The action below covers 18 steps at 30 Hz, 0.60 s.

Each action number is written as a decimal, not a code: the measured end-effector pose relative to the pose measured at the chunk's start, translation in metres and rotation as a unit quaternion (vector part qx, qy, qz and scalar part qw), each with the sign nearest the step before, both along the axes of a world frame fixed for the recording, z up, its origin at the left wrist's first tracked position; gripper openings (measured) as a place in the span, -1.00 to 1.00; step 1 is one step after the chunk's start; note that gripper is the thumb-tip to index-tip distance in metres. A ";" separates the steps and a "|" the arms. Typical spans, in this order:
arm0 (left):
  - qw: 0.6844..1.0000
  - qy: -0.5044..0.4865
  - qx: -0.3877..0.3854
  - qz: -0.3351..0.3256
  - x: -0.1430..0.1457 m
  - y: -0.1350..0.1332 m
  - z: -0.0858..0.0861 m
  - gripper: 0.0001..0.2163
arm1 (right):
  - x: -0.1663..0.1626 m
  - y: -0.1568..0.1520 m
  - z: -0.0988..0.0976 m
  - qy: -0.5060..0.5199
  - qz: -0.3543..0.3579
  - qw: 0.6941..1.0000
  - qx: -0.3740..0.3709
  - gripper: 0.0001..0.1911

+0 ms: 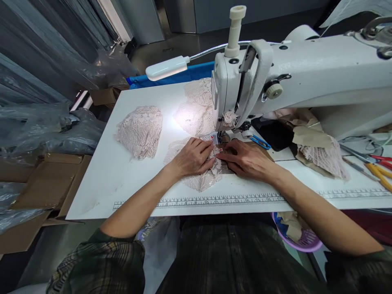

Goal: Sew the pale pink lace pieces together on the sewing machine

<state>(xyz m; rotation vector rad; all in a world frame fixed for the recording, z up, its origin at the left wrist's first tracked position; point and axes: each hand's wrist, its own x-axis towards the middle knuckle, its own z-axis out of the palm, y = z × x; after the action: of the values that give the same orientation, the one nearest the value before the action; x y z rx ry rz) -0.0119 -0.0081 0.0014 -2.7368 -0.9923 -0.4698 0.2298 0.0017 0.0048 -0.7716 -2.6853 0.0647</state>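
A pale pink lace piece [200, 181] lies on the white sewing table [122, 171] in front of the white sewing machine [275, 77]. My left hand [192, 157] rests flat on the lace, fingers together and pressing it down just left of the presser foot [218, 139]. My right hand [246, 159] lies on the lace's right edge, fingers curled and pinching the fabric close to the needle. Both hands touch the same piece.
A second lace piece [139, 130] lies to the left, more lace [196, 110] lies behind under the lamp [167, 67]. Blue snips [260, 142], orange-handled scissors [378, 171], and a lace pile [321, 157] sit right. A printed ruler [214, 201] runs along the front edge. Cardboard boxes [45, 183] stand left, with a purple basket [301, 239] below the table.
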 end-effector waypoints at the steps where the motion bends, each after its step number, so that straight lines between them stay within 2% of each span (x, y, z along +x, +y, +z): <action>1: 1.000 0.000 0.002 0.001 0.000 -0.001 -0.001 -0.66 | 0.000 0.000 -0.001 0.003 0.002 1.000 0.000 -0.64; 18: 0.999 0.004 -0.031 0.031 0.000 -0.006 0.003 -0.66 | 0.000 0.001 -0.002 0.017 0.004 1.000 -0.013 -0.66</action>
<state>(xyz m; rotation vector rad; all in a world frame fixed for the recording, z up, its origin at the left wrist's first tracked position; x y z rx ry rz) -0.0118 -0.0139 0.0044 -2.7492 -1.1043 -0.4250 0.2296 0.0023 0.0030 -0.7612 -2.6602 0.1142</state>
